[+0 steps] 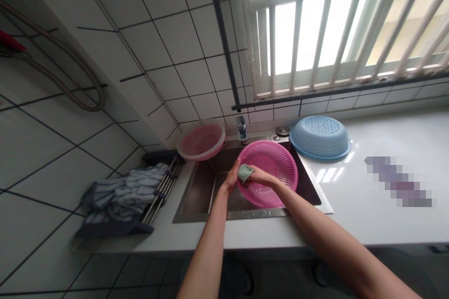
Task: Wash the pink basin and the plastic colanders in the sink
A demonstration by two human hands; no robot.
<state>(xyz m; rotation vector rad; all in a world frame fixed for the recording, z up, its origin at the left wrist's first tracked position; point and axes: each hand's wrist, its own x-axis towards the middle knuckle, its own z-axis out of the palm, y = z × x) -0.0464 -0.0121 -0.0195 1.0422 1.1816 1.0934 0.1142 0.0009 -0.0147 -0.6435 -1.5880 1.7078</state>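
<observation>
A bright pink plastic colander is tilted over the steel sink, its inside facing me. My left hand grips the colander's left rim, fingers partly hidden behind it. At that same rim, my right hand presses a green cloth or sponge against the plastic; which of the two it is, I cannot tell. Behind the colander stands the faucet; whether water runs from it does not show.
A pink basin rests at the sink's back left corner. To the right, a blue basket lies upside down on the white counter, near a blurred-out item. Striped cloths and a metal rack occupy the left end.
</observation>
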